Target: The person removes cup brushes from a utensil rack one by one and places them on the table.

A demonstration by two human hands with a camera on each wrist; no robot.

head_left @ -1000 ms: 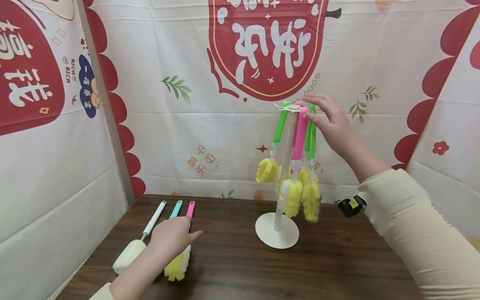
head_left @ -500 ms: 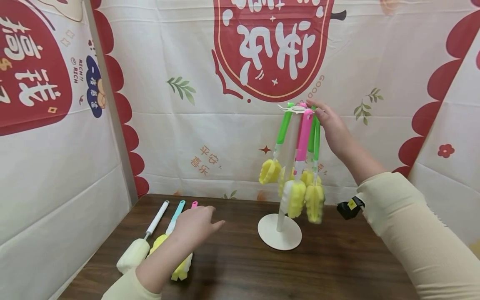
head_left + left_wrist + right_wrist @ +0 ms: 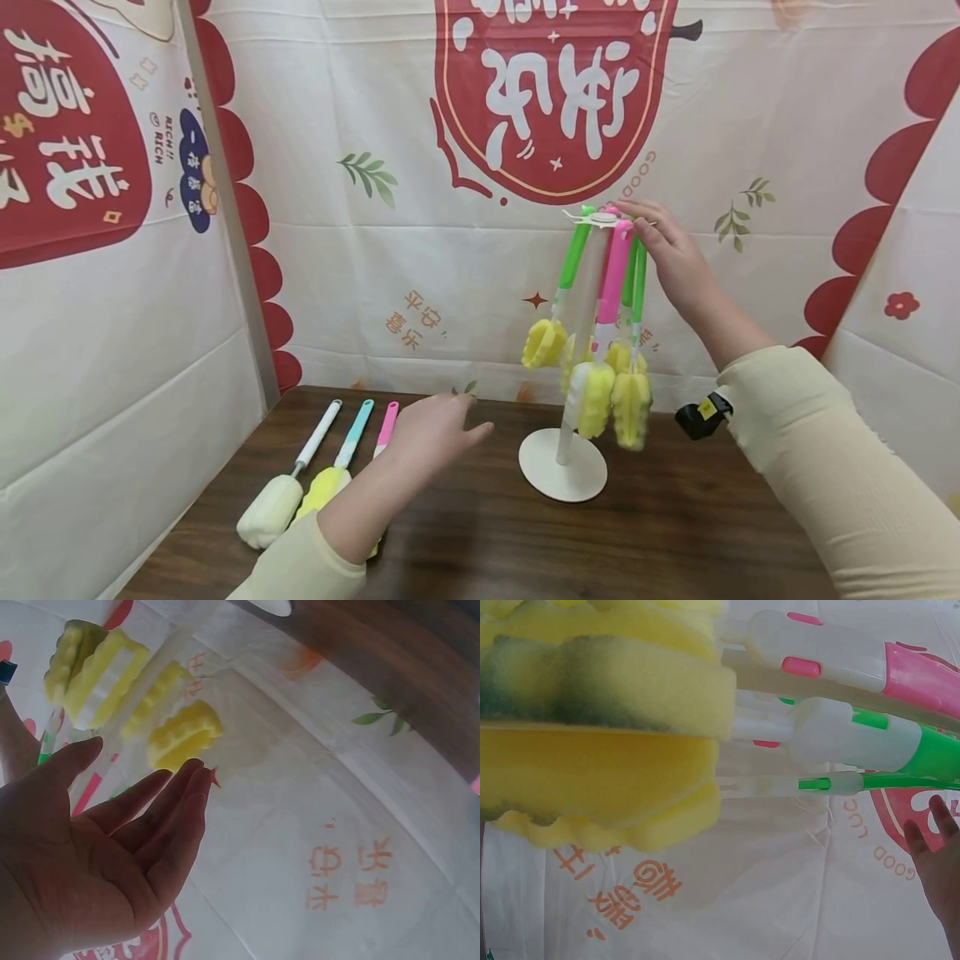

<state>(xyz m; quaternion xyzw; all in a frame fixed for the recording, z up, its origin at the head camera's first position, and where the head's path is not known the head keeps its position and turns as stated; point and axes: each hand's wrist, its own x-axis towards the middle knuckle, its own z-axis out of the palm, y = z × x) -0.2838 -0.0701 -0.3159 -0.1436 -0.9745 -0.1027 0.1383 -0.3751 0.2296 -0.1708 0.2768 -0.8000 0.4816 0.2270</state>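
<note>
Between brushes (image 3: 326,490) and stand (image 3: 562,479), left hand (image 3: 431,427) hangs loose in open air, right hand (image 3: 677,254) ungrasping at stand's top edge (image 3: 602,219)

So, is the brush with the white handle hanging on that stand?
No, the white-handled brush lies on the table beside the blue-handled brush, apart from the stand.

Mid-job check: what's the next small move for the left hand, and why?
Probably raise the left hand toward the front pink brush: that hand looks empty, the brush hangs on the stand, and the right hand is at the stand's top.
</note>
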